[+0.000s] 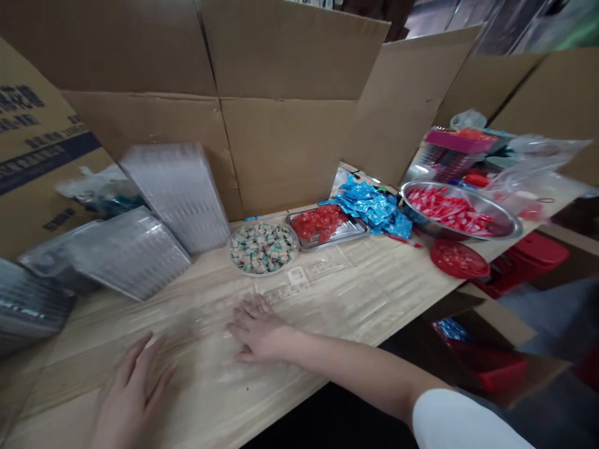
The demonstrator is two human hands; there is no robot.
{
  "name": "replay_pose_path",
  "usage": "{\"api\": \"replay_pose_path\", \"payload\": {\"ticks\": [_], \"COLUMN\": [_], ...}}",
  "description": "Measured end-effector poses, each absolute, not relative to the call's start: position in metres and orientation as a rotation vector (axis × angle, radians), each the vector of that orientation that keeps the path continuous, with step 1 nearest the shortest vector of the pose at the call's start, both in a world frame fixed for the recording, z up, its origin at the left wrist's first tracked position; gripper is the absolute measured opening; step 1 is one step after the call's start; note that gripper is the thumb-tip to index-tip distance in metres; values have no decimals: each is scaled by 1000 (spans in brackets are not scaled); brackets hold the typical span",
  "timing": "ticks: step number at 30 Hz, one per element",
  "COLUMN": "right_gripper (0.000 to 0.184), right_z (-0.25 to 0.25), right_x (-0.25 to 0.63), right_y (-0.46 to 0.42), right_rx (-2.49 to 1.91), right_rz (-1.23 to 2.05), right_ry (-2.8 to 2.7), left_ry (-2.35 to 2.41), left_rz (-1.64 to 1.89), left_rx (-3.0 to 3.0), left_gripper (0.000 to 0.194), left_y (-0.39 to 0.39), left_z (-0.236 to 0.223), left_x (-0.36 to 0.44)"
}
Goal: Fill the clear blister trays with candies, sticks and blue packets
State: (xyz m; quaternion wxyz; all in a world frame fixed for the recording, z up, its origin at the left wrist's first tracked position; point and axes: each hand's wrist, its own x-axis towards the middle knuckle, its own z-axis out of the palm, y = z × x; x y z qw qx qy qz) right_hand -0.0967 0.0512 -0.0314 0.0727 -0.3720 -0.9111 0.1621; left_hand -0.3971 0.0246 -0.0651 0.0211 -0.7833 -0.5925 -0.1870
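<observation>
Beneath the fingers (246, 315), a clear plastic blister tray (290, 290) lies flat on the wooden table (299, 386). The left hand (128, 393) and right hand (257, 329) rest open on it, gripping nothing. Its hollows appear unfilled. Beyond the fingers, a plate of wrapped sweets (262, 248) and a steel tray of red sweets (325, 224) stay heaped; stacked clear trays (173, 199) stand further left.

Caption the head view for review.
Left hand and right hand rest on a clear plastic tray on a wooden table.
</observation>
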Motion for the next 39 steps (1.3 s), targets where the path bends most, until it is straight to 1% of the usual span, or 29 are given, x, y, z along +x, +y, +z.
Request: {"api": "replay_pose_path", "payload": {"ticks": [3, 6, 8, 10, 11, 13, 15, 17, 20, 22, 24, 27, 30, 33, 35, 39], "right_gripper": [61, 73, 82, 82, 79, 71, 60, 56, 51, 47, 46, 51, 57, 58, 56, 56], "right_z": [-20, -3, 6, 9, 7, -2, -16, -31, -49, -55, -54, -41, -29, -29, -34, -38], "right_x": [-85, -73, -57, -31, -14, 26, 66, 99, 126, 130, 125, 99, 57, 27, 24, 45], "right_y": [45, 17, -11, -36, -45, -55, -56, -54, -52, -50, -45, -29, -3, 23, 33, 36], "right_rx": [-1124, -1107, -1018, -978, -1034, -1285, -1502, -1607, -1641, -1678, -1723, -1710, -1530, -1437, -1442, -1500], "right_rz": [534, 591, 680, 690, 616, 337, 22, -175, -272, -292, -313, -290, -135, 40, 111, 126], "right_ry": [-2728, -2651, -2639, -2660, -2677, -2665, -2579, -2545, -2571, -2550, -2484, -2443, -2572, -2632, -2631, -2632], "left_ry": [-1928, -1938, -1952, -1946, -1926, -1835, -1669, -1457, -1179, -1195, -1274, -1392, -1699, -1952, -1965, -1878], "left_rz": [-462, -341, -299, -310, -328, -378, -411, -374, -264, -261, -280, -335, -398, -291, -204, -208], "left_rx": [-2410, -2462, -2443, -2400, -2386, -2433, -2621, -2844, -3029, -2997, -2946, -2903, -2697, -2535, -2547, -2574], "left_gripper": [56, 52, 50, 50, 51, 54, 58, 62, 53, 49, 49, 52, 60, 73, 77, 75], "left_y": [32, 37, 35, 29, 25, 18, 12, 5, -7, -15, -21, -17, 7, 30, 36, 26], "left_z": [-75, -83, -82, -75, -69, -53, -37, -25, -26, -36, -44, -48, -47, -54, -61, -69], "left_x": [-393, -395, -395, -391, -387, -369, -341, -308, -266, -254, -254, -265, -273, -268, -260, -246]}}
